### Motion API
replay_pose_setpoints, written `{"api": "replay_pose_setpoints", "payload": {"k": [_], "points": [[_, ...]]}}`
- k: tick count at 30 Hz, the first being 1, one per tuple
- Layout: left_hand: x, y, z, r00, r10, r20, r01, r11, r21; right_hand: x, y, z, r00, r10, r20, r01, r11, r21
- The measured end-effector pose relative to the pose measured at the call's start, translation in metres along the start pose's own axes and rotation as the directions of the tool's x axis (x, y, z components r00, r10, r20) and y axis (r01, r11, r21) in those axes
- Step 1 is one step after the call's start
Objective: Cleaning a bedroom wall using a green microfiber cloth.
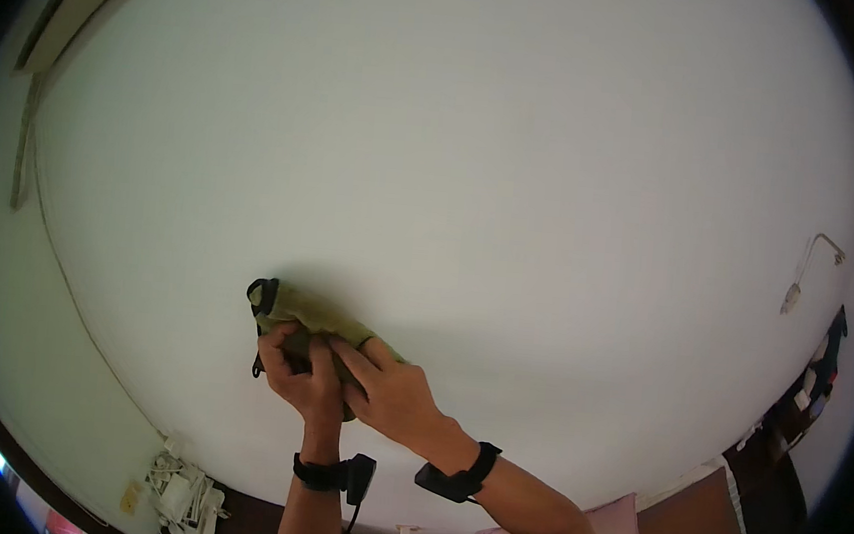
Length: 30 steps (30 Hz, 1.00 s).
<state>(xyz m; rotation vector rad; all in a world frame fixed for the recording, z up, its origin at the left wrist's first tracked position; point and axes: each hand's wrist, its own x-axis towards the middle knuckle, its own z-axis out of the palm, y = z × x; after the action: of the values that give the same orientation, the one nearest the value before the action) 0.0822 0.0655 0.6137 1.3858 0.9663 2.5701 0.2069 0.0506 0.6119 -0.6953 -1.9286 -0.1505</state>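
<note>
1. The view is filled by a wide pale wall (475, 170), with both forearms coming up from the lower edge to meet on it
2. An olive-green cloth pouch (295, 307) with black trim and a small black loop at its upper left end is pressed flat against the wall, a little left of and below the middle of the view
3. The left hand (301, 370) grips the lower left part of the pouch, fingers curled closed over the fabric, knuckles toward the camera
4. The right hand (389, 390) lies just beside the left one and touches it; its fingers are bent and rest on the right part of the pouch, pinning it against the wall. How tightly it clasps the fabric cannot be told
5. Each wrist carries a black band: the left wrist band (323, 473) has a small black box hanging beside it, and the right wrist band (459, 475) sits further right
6. A soft shadow spreads on the wall just above and right of the pouch
7. At the lower left lies a heap of white cables and adapters (183, 494)
8. A pink cushion (607, 527) shows at the bottom right, near the right forearm
9. A thin white cord (799, 286) hangs on the wall far right, well apart from the hands
</note>
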Motion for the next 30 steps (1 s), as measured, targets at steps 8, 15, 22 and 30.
{"api": "replay_pose_setpoints", "payload": {"k": [8,15,22,30], "points": [[-0.043,0.038,0.071,0.914,0.358,0.193,-0.388,0.909,0.149,-0.044,0.023,-0.077,0.972,0.199,-0.126,-0.199,0.98,0.009],[-0.115,0.064,0.151,0.806,0.399,0.438,-0.467,0.883,0.054,-0.102,0.072,-0.147,0.902,0.251,-0.351,-0.273,0.962,-0.015],[-0.195,0.094,0.209,0.704,0.414,0.577,-0.453,0.887,-0.083,-0.169,0.11,-0.209,0.81,0.322,-0.49,-0.355,0.934,0.027],[-0.202,0.078,0.191,0.691,0.39,0.608,-0.456,0.889,-0.052,-0.175,0.111,-0.184,0.823,0.345,-0.452,-0.366,0.929,0.043]]}}
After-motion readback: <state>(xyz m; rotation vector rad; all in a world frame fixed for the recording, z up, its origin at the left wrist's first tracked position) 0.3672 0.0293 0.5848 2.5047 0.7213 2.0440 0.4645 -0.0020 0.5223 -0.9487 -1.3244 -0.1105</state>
